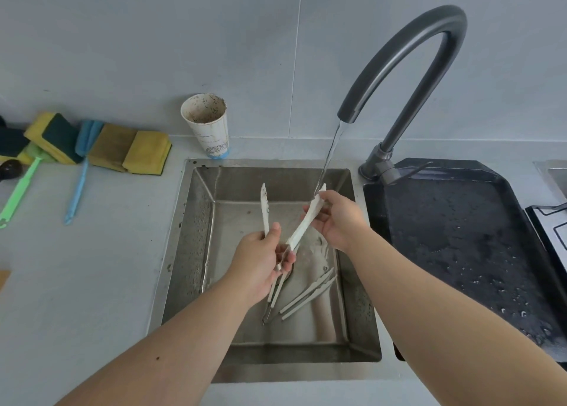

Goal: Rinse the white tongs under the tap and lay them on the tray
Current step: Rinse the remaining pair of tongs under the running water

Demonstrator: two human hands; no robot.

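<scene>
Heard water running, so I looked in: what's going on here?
A person is rinsing white tongs over the sink. The left hand grips them at the middle; the right hand holds one tip under the stream from the tap. They are not yet on the tray. Another pair lies in the sink.

Grey counter [92,267] with a steel sink [196,240] set into it, backed by a pale tiled wall [153,37]; spare tongs [310,295] lie on the sink floor towards its right side. A stained paper cup [208,126] stands upright against the wall just behind the sink's rear rim. At left, yellow-and-green sponges [147,152] are stacked beside a blue brush [78,187] and a green brush [20,191], both lying flat; part of a hob [549,218] shows at the right edge.
</scene>
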